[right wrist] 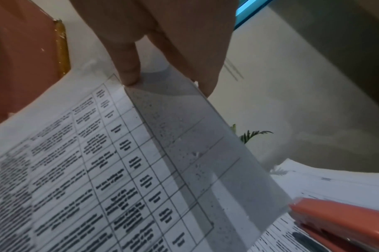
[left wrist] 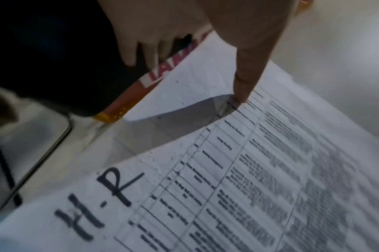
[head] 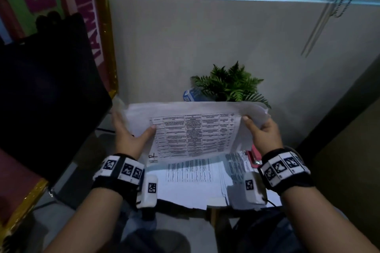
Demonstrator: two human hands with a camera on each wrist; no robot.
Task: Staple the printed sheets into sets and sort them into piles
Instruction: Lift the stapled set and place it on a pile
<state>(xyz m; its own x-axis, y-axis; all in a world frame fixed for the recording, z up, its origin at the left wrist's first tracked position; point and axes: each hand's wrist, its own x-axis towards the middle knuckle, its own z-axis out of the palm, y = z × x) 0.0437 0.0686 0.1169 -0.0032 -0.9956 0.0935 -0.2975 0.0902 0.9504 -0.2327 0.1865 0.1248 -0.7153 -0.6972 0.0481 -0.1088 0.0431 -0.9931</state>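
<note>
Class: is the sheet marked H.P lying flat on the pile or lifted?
Lifted. The left hand and right hand hold the sheet above the pile.

Held printed sheets (head: 195, 135): thin white paper, matt, slightly translucent where shadowed, printed with a black table and hand-marked "H.P" in dark ink. Loose sheets on table (head: 191, 176): same matt white paper, black print. Stapler (right wrist: 343, 221): smooth orange-red plastic shell, mild sheen. Wrist bands (head: 117, 172): black cloth carrying hard white blocks with black-and-white printed markers. Plant (head: 230, 84): green fern-like fronds, matt. Wall (head: 205, 37): plain grey, matt finish. Banner frame (head: 111, 47): gold, glittery surface. Dark panel (head: 47, 88) at left: smooth, faintly glossy black.
</note>
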